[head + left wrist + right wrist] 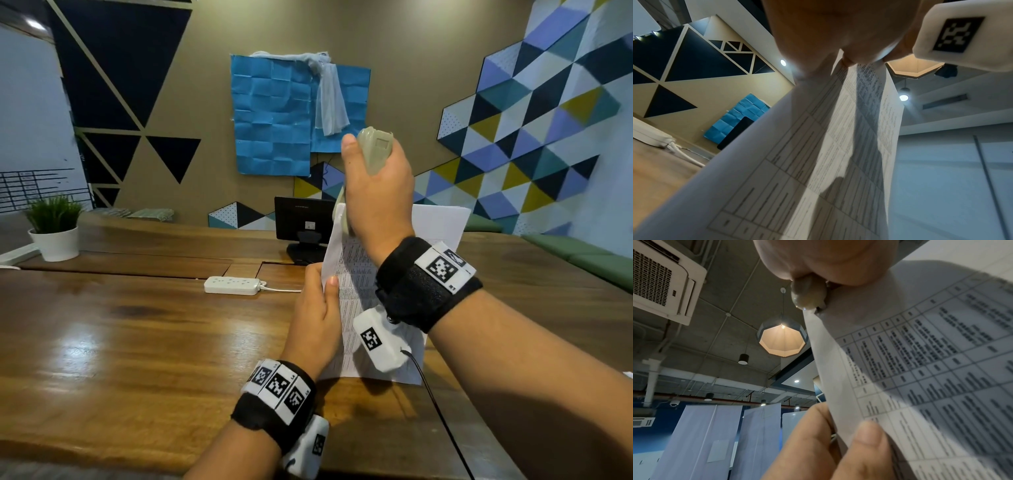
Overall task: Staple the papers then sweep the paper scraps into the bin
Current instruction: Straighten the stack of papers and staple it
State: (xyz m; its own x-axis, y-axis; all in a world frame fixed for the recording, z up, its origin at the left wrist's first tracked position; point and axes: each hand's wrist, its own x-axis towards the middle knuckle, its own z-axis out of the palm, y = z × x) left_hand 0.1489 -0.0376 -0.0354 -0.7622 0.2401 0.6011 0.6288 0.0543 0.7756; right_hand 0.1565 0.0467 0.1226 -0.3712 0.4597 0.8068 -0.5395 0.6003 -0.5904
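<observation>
a person stands at a long wooden table (137, 325), both hands raised above it; the left hand (317, 317) pinches the left edge of a sheaf of printed papers (356, 274), thumb on the near side and fingers behind, holding the sheets upright over the tabletop; the pages carry dense tables of small text, too blurred to read; the right hand (380, 188) is wrapped around a beige stapler (375, 150), thumb up along its side, with the stapler's nose pointing down at the upper left corner of the papers; from the right wrist view the stapler's tip (809, 295) meets the top corner of the sheets, though whether the corner sits inside its mouth cannot be told; both wrists wear black bands with black-and-white square markers; on the table beyond the hands lies a white power strip (233, 285) with its cord trailing right; behind the papers stands a small black monitor (303, 222); far left sits a green plant in a white pot (54, 228); blue paper sheets (274, 116) hang on the tan wall behind.
</observation>
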